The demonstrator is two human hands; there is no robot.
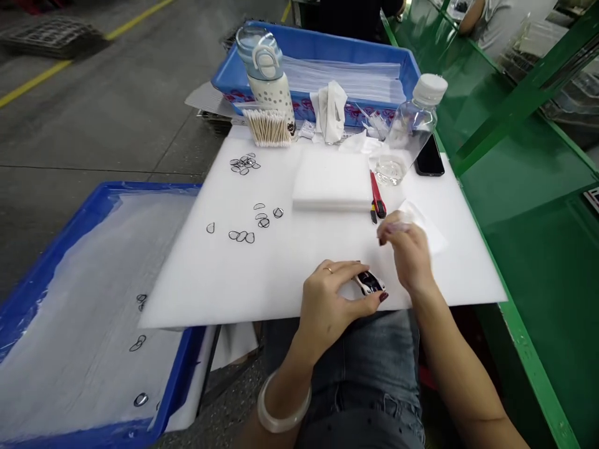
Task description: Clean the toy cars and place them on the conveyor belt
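Between the thumb and fingers of my left hand (330, 296) is a small white toy car (369, 282) with a dark top, held near the front edge of the white board (224, 287). My right hand (408, 249) is raised a little beyond the car, apart from it, with its fingers pinched together. What the fingers hold is blurred and hard to make out. Behind that hand lies a white tissue (428, 227). Small black rings (241, 236), roughly D-shaped, are scattered in groups on the board's left half.
A white foam block (334, 181), red cutter (377, 195), clear bottle (412, 131), phone (429, 157), cotton swabs (267, 128) and tumbler (266, 81) stand farther back. Behind them is a blue bin (322, 42). A lined blue tray (187, 374) sits low left; green framework (528, 355) borders the right.
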